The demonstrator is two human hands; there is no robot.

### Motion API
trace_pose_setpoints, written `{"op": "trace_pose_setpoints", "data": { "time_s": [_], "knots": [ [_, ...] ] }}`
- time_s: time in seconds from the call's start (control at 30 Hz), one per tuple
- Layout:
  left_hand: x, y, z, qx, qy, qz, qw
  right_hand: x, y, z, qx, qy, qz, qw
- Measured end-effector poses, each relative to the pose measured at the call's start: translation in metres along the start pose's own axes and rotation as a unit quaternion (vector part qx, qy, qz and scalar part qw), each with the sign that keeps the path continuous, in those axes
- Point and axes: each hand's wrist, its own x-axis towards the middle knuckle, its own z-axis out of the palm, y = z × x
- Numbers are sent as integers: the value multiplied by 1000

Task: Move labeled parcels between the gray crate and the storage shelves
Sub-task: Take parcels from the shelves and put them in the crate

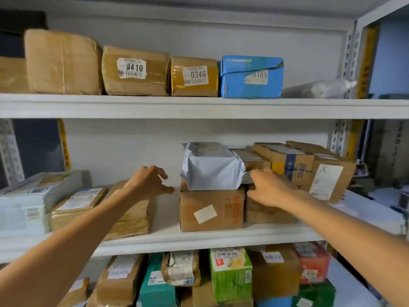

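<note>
Blurrily, the right hand (pixel 269 188) covers part of a brown box (pixel 265 212); grip unclear.

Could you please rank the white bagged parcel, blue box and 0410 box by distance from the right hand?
1. White bagged parcel, just left of the right hand.
2. Blue box, upper shelf, above.
3. 0410 box, upper shelf, far left.

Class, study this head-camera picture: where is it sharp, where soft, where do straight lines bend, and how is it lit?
Head view, focus: the 0410 label and 0346 label read crisply, the right hand and the green box below look soft; head view, distortion: the middle shelf edge bows; head view, light: flat, faint shadows.
</note>
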Motion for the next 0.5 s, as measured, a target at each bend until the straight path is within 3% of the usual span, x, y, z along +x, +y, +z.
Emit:
{"op": "trace_pose_setpoints", "data": {
  "time_s": [0.13, 0.23, 0.33, 0.4, 0.5],
  "knots": [
    [-7, 4, 3, 11, -26, -32, 999, 12, 8, 10, 32, 9, -9, 999],
    [-5, 8, 1, -11, -7, -41, 999, 19, 12, 8, 49, 84, -1, 995],
    [0, 15, -3, -210, 34, -64, 975, 25, 7, 4, 101, 151, -15, 983],
    [5, 27, -3, -398, 43, -74, 913, 32, 1, 6, 179, 185, -5, 966],
    [10, 52, -1, -457, 15, -94, 885, 53, -14, 11, 313, 199, 43, 928]
  ]
}}
